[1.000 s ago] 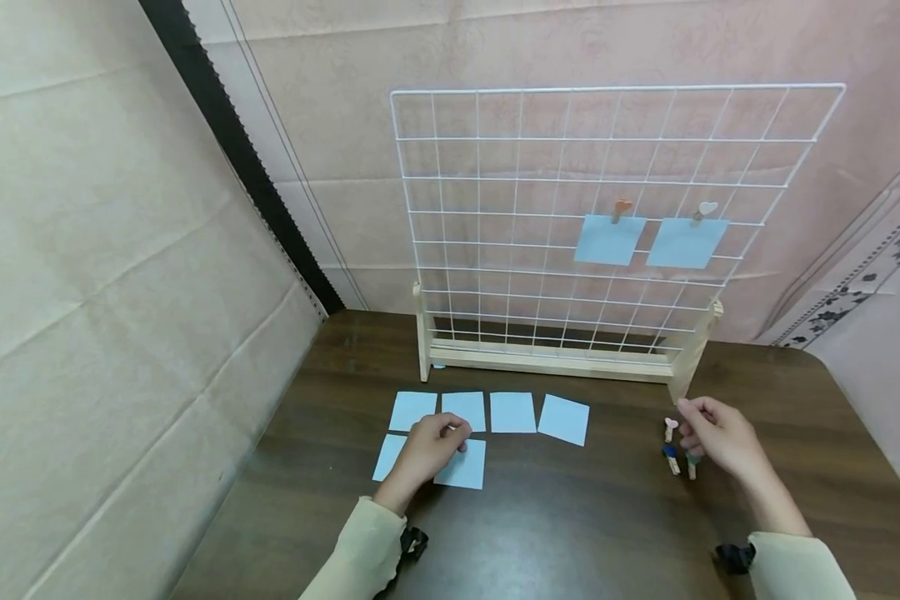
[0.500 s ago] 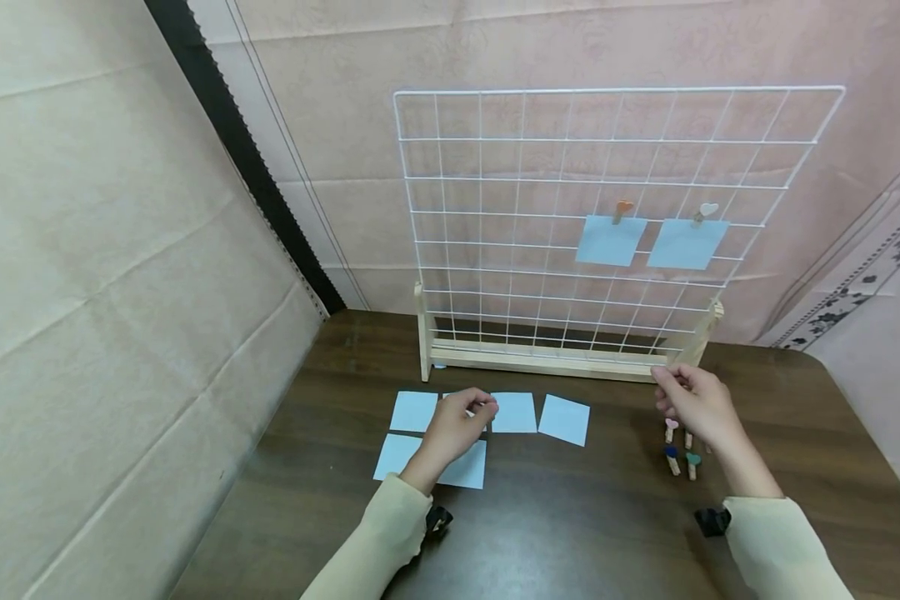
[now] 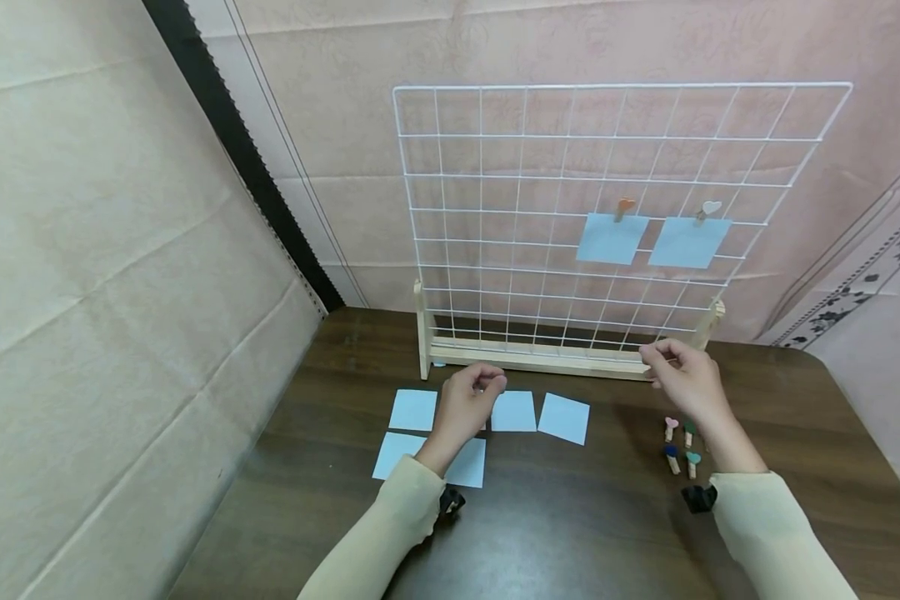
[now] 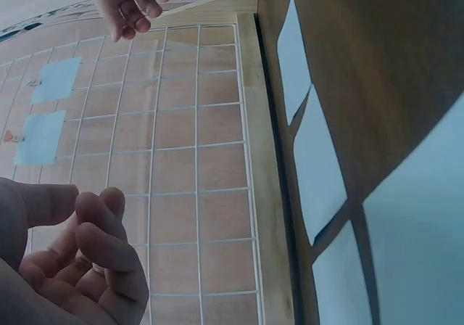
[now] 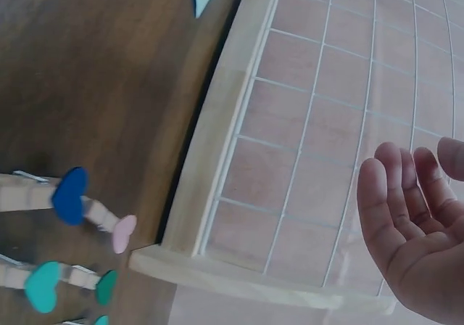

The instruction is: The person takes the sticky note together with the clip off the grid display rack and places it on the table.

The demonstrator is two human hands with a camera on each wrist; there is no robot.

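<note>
My left hand point(image 3: 465, 408) hovers over the blue paper squares point(image 3: 413, 409), hiding parts of some. Its fingers are loosely curled, thumb near the index finger, with nothing visible between them in the left wrist view. My right hand point(image 3: 686, 383) is raised before the right end of the rack's wooden base; in the right wrist view its fingers point(image 5: 373, 202) are relaxed and hold nothing. Small clothespins with heart tops, among them a blue one point(image 5: 70, 196) and a pink one point(image 5: 125, 233), lie below it. On the white wire grid point(image 3: 495, 179) hang two blue squares point(image 3: 612, 240) under clothespins.
The grid stands upright in a pale wooden base point(image 3: 540, 360) at the back of the dark wooden table point(image 3: 562, 517). Light cloth point(image 3: 120, 250) hangs at the left and behind. A black band point(image 3: 699, 498) sits at the right wrist.
Both hands have moved forward toward the grid, the left also rightward and the right leftward. The clothespins show more fully now. The hanging squares stay in place.
</note>
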